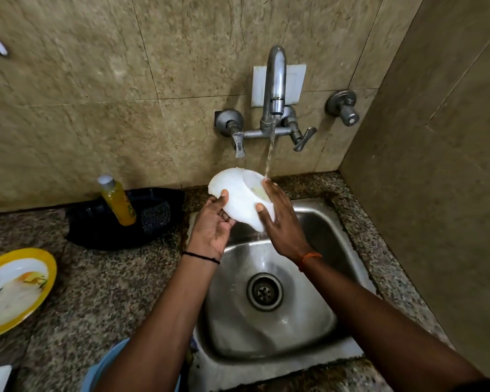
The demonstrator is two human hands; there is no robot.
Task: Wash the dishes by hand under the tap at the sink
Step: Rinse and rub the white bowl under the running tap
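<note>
Over the steel sink (317, 230) a white bowl (238, 199) is held tilted under the tap (275, 80), both hands on it. The left hand (210, 230) cups the base from below, grip closed round it with the thumb on the outside; the right hand (280, 219) has its grip closed over the rim, fingers reaching inside where a yellowish smear shows. The water stream (270, 154) lands at the rim by the right fingertips. To rinse it well, I'd say turn the bowl so the flow runs across that smear while the fingers rub it, keeping the left hand steady beneath, since a wet bowl likely slips. Counting: one bowl in hand, one yellow-rimmed plate (14, 290) soiled on the worktop (111, 292), one yellow soap bottle (118, 200), one dark scrubber (156, 216), one tap with two handles
</note>
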